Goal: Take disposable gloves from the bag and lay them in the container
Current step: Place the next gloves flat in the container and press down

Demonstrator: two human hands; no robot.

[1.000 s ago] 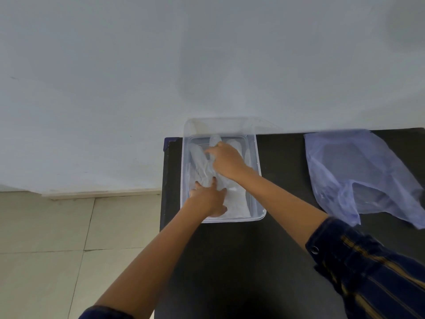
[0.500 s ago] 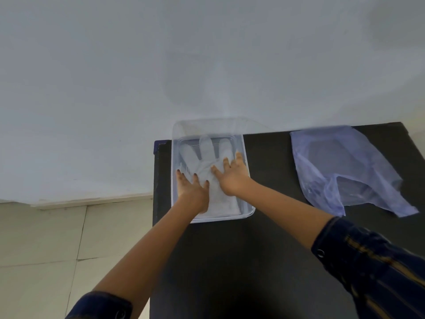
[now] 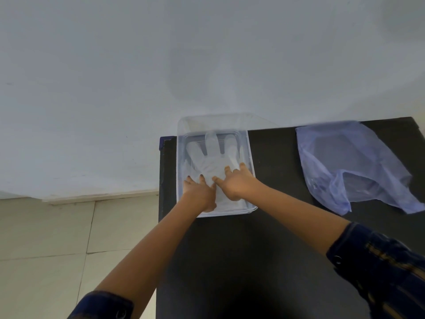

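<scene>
A clear plastic container [image 3: 251, 162] stands at the far left corner of the black table [image 3: 264, 249]. Inside it lies a translucent disposable glove [image 3: 208, 157], spread flat with its fingers pointing away from me. My left hand [image 3: 199, 195] and my right hand [image 3: 235, 183] both rest palm down on the glove's lower part, fingers spread, side by side and touching. A pale blue plastic bag [image 3: 349, 166] lies crumpled on the table to the right, apart from both hands.
A white wall rises right behind the table. Tiled floor lies to the left of the table's left edge [image 3: 161, 203]. The container's far end overhangs toward the wall.
One second ago my right hand held the glove bunched at its fingers. Both hands have since flattened it and now lie pressed on it, hardly moving in the last half second.
</scene>
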